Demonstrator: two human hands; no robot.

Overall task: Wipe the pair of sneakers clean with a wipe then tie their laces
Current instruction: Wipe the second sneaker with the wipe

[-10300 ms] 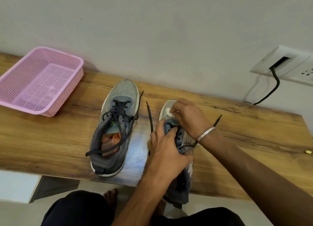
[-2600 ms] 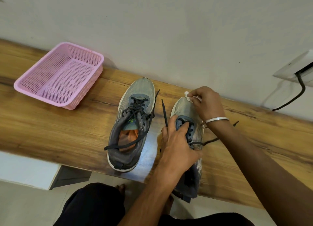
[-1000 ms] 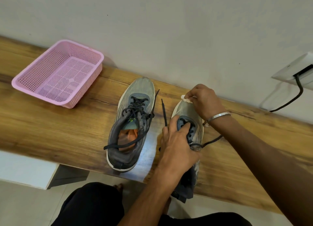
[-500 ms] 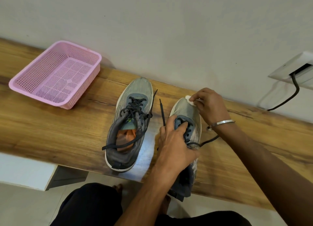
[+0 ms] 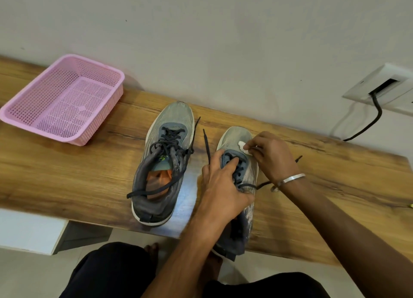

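Your left hand (image 5: 220, 181) grips the right sneaker (image 5: 238, 186) at the near table (image 5: 67, 174) edge while your right hand (image 5: 271, 157) pinches the wipe (image 5: 243, 147) on its toe, so hard rubbing could push it off.

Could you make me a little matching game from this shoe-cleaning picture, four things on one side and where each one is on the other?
Things:
1. pink plastic mesh basket
2. small white wipe
3. grey sneaker with orange insole
4. silver metal bangle

Places:
A. round the right wrist
B. pinched in the right hand
C. left end of the wooden bench
D. untouched, left of the held sneaker

Pairs: 1-C, 2-B, 3-D, 4-A
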